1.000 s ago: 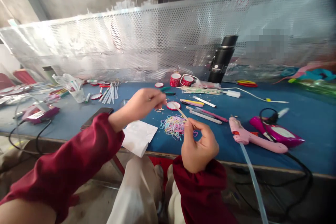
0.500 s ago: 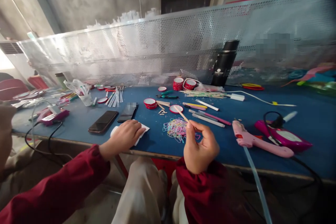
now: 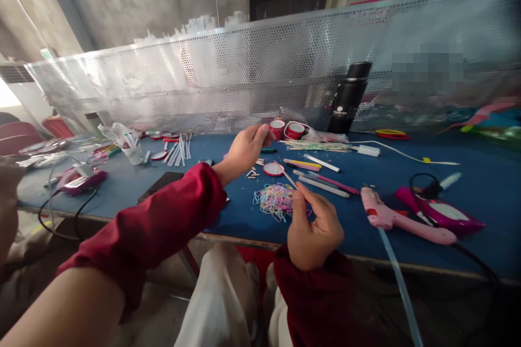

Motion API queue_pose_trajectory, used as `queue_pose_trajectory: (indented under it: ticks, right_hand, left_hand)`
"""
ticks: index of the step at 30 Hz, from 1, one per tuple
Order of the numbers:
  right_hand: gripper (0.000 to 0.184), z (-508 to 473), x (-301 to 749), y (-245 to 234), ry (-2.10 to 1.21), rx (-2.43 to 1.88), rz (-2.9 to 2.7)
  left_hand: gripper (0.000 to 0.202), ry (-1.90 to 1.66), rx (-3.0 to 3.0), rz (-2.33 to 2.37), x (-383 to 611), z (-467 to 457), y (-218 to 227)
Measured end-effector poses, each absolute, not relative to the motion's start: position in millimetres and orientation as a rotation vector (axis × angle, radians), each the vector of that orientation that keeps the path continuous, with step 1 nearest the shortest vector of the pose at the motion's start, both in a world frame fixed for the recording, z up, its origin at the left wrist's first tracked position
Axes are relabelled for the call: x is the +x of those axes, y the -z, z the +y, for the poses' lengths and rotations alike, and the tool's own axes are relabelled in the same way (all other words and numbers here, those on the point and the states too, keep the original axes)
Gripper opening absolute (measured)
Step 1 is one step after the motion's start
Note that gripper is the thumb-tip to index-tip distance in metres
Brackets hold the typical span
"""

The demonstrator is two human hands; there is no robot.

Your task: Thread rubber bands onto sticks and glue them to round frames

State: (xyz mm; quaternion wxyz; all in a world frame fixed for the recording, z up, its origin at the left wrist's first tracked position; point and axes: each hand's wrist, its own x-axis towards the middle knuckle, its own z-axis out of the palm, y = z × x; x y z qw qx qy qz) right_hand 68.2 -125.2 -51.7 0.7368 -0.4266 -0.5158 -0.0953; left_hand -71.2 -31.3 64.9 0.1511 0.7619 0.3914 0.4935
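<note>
My right hand (image 3: 315, 227) pinches a thin wooden stick (image 3: 290, 178) between thumb and fingertips, its far end slanting up and left. Just beyond that hand lies a pile of pastel rubber bands (image 3: 272, 200), and behind the pile a small red-rimmed white disc (image 3: 273, 168). My left hand (image 3: 245, 147) is stretched out over the back of the table, fingers extended, with nothing visible in it. Its fingertips come close to small red drum-like pieces with white tops (image 3: 277, 129); whether they touch cannot be made out. The left forearm hides part of the phone (image 3: 158, 185).
On the right are a pink glue gun (image 3: 407, 222) and a magenta device (image 3: 442, 211) with cables. Several pens (image 3: 323, 183) lie mid-table. A black flask (image 3: 350, 98) stands by the perforated metal screen (image 3: 220, 76). A cup of pens (image 3: 133, 154) stands to the left.
My left hand has left the white paper near the front edge and reached forward and right to the back of the table. My right hand, still holding the stick, has barely shifted.
</note>
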Motion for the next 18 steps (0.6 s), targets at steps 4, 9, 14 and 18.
queue_pose_trajectory:
  ticks: [4,9,14,18]
  right_hand:
    - [0.020,-126.2,70.6,53.7,0.168,-0.926,-1.115]
    - [0.021,-128.0,72.5,55.2,0.058,-0.937,-1.104]
    - [0.022,-129.7,71.0,53.8,-0.012,-0.906,-1.069]
    - [0.021,-129.8,70.4,54.0,-0.012,-0.893,-1.075]
  left_hand:
    - [0.044,-1.470,2.153,1.114,-61.7,5.1,-62.4]
    - [0.039,-1.393,2.327,1.245,-107.4,-18.0,-58.7]
    - [0.038,-1.354,2.340,1.507,-161.7,-39.1,-54.1]
    - [0.032,-1.299,2.193,1.722,-192.5,-31.4,-47.6]
